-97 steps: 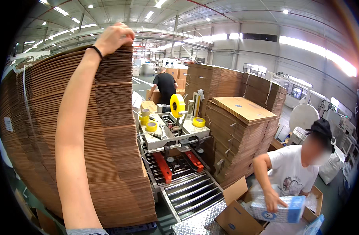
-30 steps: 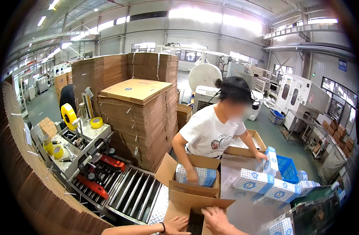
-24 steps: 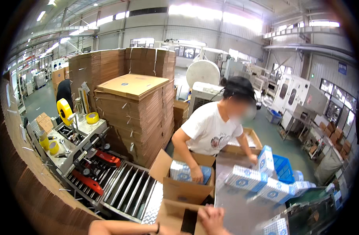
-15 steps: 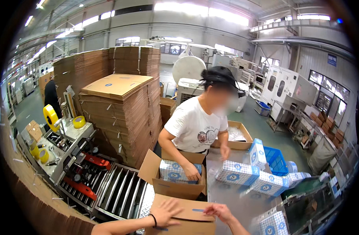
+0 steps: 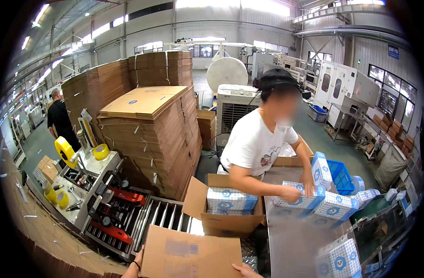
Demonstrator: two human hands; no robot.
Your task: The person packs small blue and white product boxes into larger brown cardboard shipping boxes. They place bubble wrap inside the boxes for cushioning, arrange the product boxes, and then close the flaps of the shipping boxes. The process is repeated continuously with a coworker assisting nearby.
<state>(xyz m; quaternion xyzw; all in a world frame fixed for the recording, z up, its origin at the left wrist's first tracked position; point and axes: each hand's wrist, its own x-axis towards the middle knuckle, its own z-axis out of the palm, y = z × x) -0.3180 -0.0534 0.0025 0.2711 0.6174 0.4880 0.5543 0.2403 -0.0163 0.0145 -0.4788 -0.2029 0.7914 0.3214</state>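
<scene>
A closed brown cardboard box (image 5: 191,255) is right in front of me at the lower edge, close to the roller conveyor. My left hand (image 5: 138,260), with a dark band at the wrist, grips its left side. On its right side my right hand (image 5: 245,270) presses, thumb at the top edge; the other fingers are mostly hidden. Beyond it stands an open carton (image 5: 232,225) with blue-and-white packs (image 5: 231,202) inside. A co-worker in a white T-shirt (image 5: 260,143) has both hands on a blue-and-white pack (image 5: 302,199) on the metal table.
The roller conveyor (image 5: 163,217) runs left to a taping machine with red guides (image 5: 112,231). Tall stacks of flat cardboard (image 5: 147,143) rise behind it. On the metal table (image 5: 290,241) lie several packs, beside a blue crate (image 5: 340,178). Another person in black (image 5: 61,118) stands far left.
My hands have gone from the box's top flaps to its two sides, and the box sits further left. The co-worker's hands have moved from the open carton to a pack on the table.
</scene>
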